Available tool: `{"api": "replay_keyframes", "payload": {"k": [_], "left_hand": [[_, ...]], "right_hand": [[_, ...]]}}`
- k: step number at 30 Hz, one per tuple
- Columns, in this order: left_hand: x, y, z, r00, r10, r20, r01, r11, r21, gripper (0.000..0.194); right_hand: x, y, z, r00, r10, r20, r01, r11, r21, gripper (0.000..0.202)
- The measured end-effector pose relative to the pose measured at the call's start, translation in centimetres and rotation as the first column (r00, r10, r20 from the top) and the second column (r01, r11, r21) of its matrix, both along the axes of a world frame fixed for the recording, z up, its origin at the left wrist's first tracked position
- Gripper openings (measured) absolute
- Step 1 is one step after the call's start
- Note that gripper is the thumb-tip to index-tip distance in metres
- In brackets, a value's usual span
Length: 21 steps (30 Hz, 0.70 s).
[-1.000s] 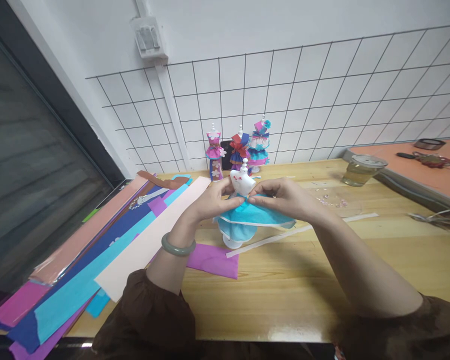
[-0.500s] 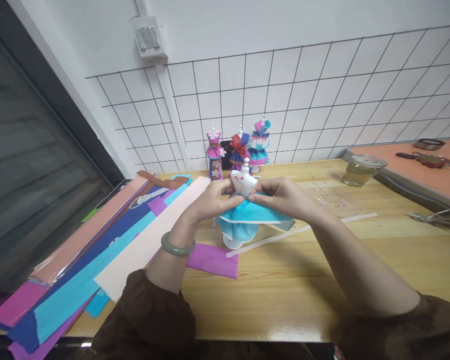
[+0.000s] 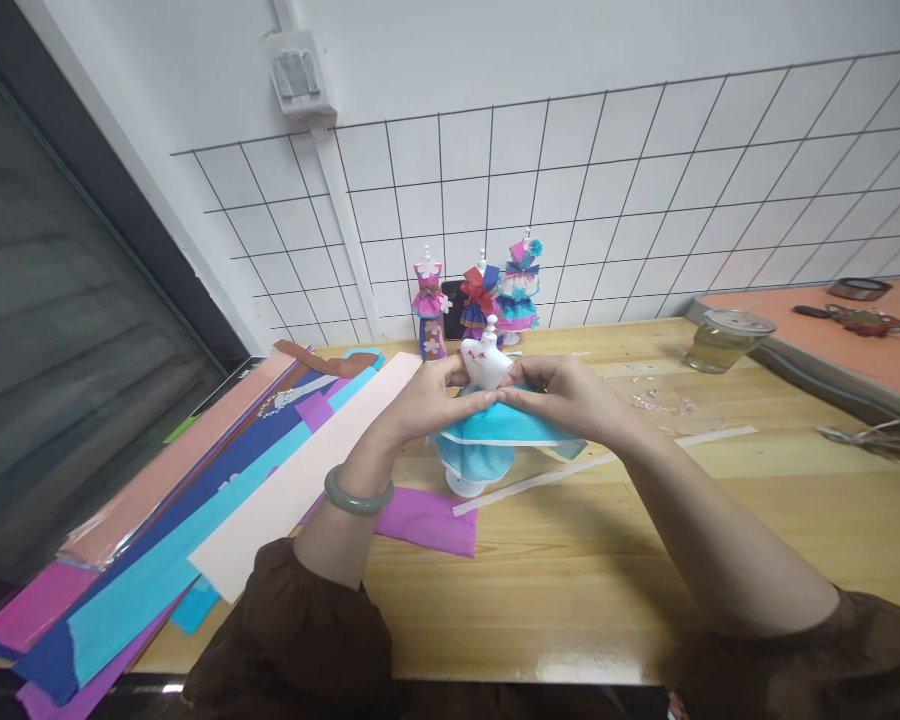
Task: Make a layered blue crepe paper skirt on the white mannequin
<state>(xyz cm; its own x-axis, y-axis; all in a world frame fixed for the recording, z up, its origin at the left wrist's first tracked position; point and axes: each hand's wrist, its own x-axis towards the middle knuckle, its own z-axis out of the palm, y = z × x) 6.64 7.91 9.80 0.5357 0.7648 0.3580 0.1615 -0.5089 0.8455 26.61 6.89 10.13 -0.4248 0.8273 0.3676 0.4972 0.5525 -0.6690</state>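
Nearest to the front edge of the desk [image 3: 510,610] are two brown sleeves [image 3: 307,625], and a green bangle [image 3: 358,492] is around the left wrist. At the left edge, long coloured paper strips [image 3: 307,470] lie slanting, one over another; the lowest ones reach past the front left corner. Near the middle of the desk a purple sheet [image 3: 426,522] lies flat, and one end of a narrow white strip [image 3: 529,485] rests on it. This strip runs toward the right edge and passes behind the right forearm.

Behind them, at the middle of the desk, a small white dress form [image 3: 486,362] stands on its round base, leaning slightly. It wears a blue skirt [image 3: 502,425] of two layers with white edging. The left hand [image 3: 442,400] and the right hand [image 3: 555,390] both pinch this skirt narrowly at the waist, the thumbs touching or almost touching in front; the fingers behind are partly hidden.

Farther to the right, small pinkish pieces [image 3: 664,403] are lying. Beyond, near the far right corner, stands a cup [image 3: 724,343] with yellowish liquid. Along the back edge stand three dressed forms [image 3: 520,290], before the white wall with black grid [image 3: 607,150].
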Motion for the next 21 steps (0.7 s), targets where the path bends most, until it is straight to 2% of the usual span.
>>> {"api": "replay_keyframes", "payload": {"k": [5, 8, 10, 13, 16, 21], "left_hand": [[-0.1, 0.4, -0.4, 0.998, 0.052, 0.026, -0.05, 0.997, -0.05, 0.041], [-0.3, 0.8, -0.6, 0.99, 0.128, 0.052, -0.123, 0.988, -0.089, 0.042], [-0.3, 1.0, -0.7, 0.981, 0.182, 0.067, -0.173, 0.977, -0.124, 0.04], [-0.3, 1.1, -0.6, 0.958, 0.266, 0.108, -0.244, 0.952, -0.183, 0.04], [-0.1, 1.2, -0.5, 0.935, 0.314, 0.167, -0.27, 0.932, -0.242, 0.041], [0.2, 1.2, -0.4, 0.921, 0.352, 0.167, -0.298, 0.912, -0.28, 0.036]], "right_hand": [[0.2, 0.1, 0.1, 1.0, -0.009, -0.021, 0.01, 0.999, 0.046, 0.027], [0.4, -0.4, 0.6, 1.0, 0.009, -0.027, -0.003, 0.978, 0.208, 0.026], [0.2, -0.7, 0.8, 0.999, 0.036, 0.037, -0.047, 0.927, 0.371, 0.028], [-0.3, -1.0, 0.7, 0.976, 0.03, 0.215, -0.149, 0.811, 0.565, 0.03], [-1.0, -1.0, 0.2, 0.942, -0.08, 0.327, -0.175, 0.715, 0.677, 0.023], [-1.8, -0.7, -0.9, 0.923, -0.176, 0.342, -0.18, 0.588, 0.789, 0.026]]}}
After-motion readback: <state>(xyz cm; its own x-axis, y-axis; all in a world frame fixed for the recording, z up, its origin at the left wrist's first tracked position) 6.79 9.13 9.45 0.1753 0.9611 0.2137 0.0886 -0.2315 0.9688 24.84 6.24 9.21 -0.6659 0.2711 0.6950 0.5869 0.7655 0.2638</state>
